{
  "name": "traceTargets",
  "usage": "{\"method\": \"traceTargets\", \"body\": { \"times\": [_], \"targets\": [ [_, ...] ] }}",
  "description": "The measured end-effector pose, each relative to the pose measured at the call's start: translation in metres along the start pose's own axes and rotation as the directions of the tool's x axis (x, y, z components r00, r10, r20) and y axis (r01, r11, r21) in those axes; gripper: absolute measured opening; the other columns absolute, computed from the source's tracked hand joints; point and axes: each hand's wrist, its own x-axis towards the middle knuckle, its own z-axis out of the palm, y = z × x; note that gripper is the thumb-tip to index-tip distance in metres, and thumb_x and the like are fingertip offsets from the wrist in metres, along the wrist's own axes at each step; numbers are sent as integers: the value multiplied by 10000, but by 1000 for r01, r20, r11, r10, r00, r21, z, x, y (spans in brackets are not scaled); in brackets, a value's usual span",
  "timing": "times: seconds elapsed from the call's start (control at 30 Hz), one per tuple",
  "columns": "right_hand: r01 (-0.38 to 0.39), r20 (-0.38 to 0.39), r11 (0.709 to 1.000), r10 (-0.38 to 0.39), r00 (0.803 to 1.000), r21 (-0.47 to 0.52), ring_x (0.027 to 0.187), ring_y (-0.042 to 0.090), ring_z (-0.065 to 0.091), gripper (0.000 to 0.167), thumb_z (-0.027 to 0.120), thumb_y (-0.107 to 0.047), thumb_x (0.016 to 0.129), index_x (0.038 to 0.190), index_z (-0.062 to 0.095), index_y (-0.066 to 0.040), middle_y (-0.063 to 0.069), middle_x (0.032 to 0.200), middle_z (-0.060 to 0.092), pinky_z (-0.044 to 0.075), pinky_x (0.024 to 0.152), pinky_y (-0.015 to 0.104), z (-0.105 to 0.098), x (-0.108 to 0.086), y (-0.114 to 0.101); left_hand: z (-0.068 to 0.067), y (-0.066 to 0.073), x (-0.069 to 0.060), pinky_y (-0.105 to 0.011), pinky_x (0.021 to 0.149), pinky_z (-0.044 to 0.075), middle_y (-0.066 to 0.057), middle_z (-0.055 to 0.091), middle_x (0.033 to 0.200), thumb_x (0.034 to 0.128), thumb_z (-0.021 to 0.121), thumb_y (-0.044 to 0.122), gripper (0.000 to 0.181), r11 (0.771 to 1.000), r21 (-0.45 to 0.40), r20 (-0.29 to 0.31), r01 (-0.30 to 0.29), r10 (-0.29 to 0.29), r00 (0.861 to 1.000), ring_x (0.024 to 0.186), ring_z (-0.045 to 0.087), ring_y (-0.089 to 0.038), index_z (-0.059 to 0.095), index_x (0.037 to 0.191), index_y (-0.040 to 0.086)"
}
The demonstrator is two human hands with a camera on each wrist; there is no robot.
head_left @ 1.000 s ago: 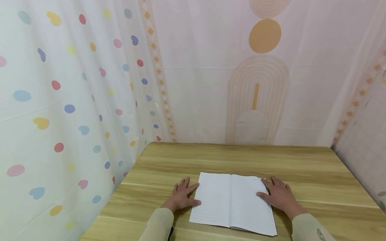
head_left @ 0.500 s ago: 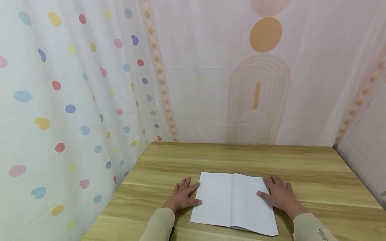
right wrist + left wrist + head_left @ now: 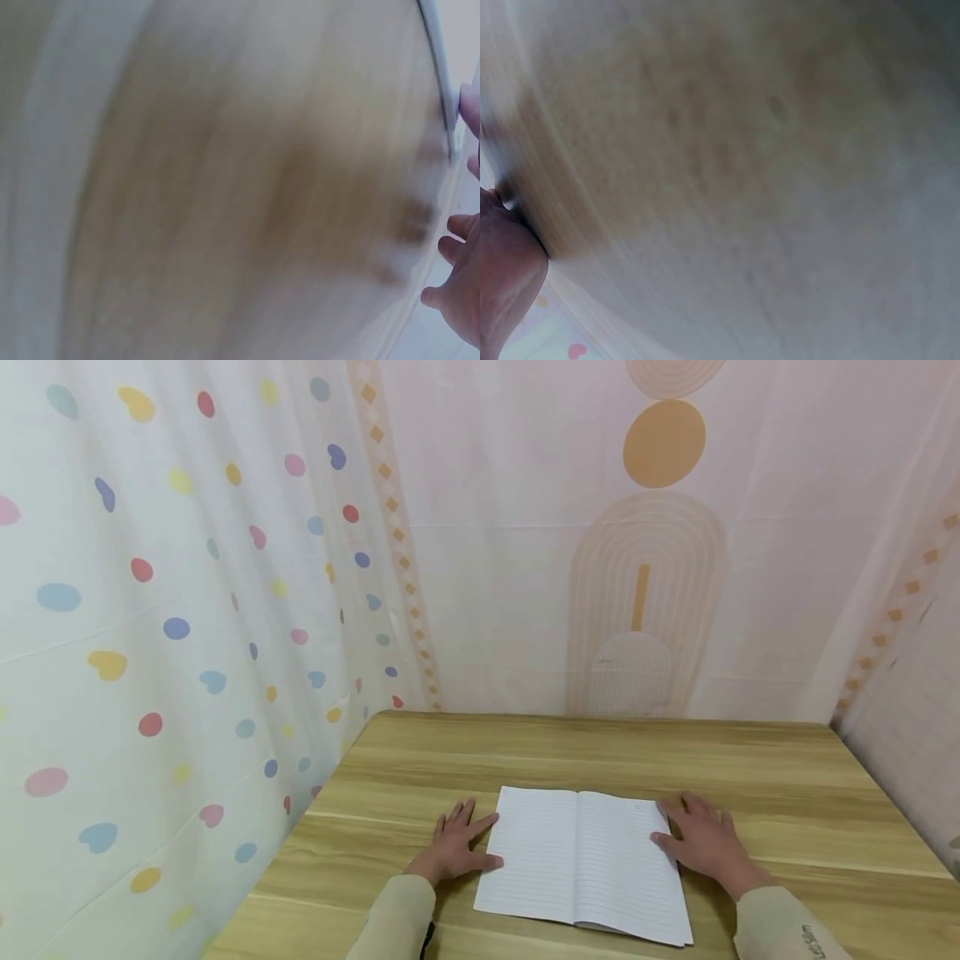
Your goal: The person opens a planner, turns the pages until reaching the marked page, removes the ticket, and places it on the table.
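A lined notebook (image 3: 540,860) lies spread on the wooden table, its pages blank apart from the ruling. My left hand (image 3: 453,850) rests flat at its left edge, fingers spread, with the thumb and index fingertip touching the page margin. At the right edge, my right hand (image 3: 705,839) has its thumb on the page's side and its index finger by the upper right corner. In the right wrist view, the notebook's edge (image 3: 442,75) meets a digit of that hand, while the other fingers extend loosely. The left wrist view catches only part of my left hand (image 3: 506,270).
The wooden table (image 3: 600,752) reaches back to a pale curtain (image 3: 495,610) with arch patterns. On the left hangs a curtain with coloured dots (image 3: 187,693), close to the table's side. A light wall covering (image 3: 915,710) borders the right side.
My right hand has shifted slightly to the right, its thumb sliding from the page toward the notebook's edge. My left hand and the notebook stay nearly in place.
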Motion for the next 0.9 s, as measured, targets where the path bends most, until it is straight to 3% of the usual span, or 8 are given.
{"method": "traceTargets", "body": {
  "times": [0.1, 0.27, 0.4, 0.63, 0.9],
  "targets": [
    [4, 15, 1000, -4, 1000, 22, 1338, 592, 267, 605, 608, -423, 961, 1405, 536, -17, 419, 1436, 333, 144, 1007, 798, 3, 1, -5, 0, -1, -1, -631, 1154, -19, -259, 85, 1621, 866, 729, 486, 786, 1000, -5, 2, 5, -5, 1000, 1489, 13, -438, 429, 1518, 166],
    [-37, 47, 998, 35, 998, 41, 1357, 588, 242, 752, 604, -550, 929, 1441, 491, -12, 421, 1460, 300, 114, 1024, 788, 7, 0, -8, 3, -3, -1, -632, 1154, -15, -260, 82, 1621, 869, 724, 493, 786, 1000, 1, 6, 6, -6, 1000, 1489, 13, -436, 426, 1521, 172],
    [-44, 38, 998, 42, 998, 37, 1343, 596, 256, 782, 631, -556, 908, 1436, 488, 3, 426, 1450, 306, 129, 1020, 788, 5, 0, -8, 2, -1, -2, -630, 1155, -24, -257, 78, 1622, 870, 722, 493, 789, 1000, -10, 4, 6, -6, 1000, 1490, 7, -434, 422, 1523, 168],
    [-32, 30, 999, 32, 999, 19, 1333, 596, 278, 724, 634, -533, 917, 1423, 520, -29, 418, 1444, 325, 160, 1007, 793, 3, 1, -9, 1, 0, -1, -623, 1156, -33, -245, 65, 1628, 874, 713, 500, 790, 1000, -4, 7, 13, -13, 1000, 1491, -4, -430, 413, 1527, 173],
    [36, -64, 998, -33, 997, 47, 1287, 579, 364, 558, 725, -371, 888, 1304, 631, -11, 396, 1373, 436, 252, 991, 762, 7, 3, -13, 3, 1, -3, -626, 1156, -25, -254, 77, 1623, 871, 723, 485, 784, 1000, -7, 4, 9, -9, 1000, 1490, 7, -434, 421, 1523, 169]
  ]
}}
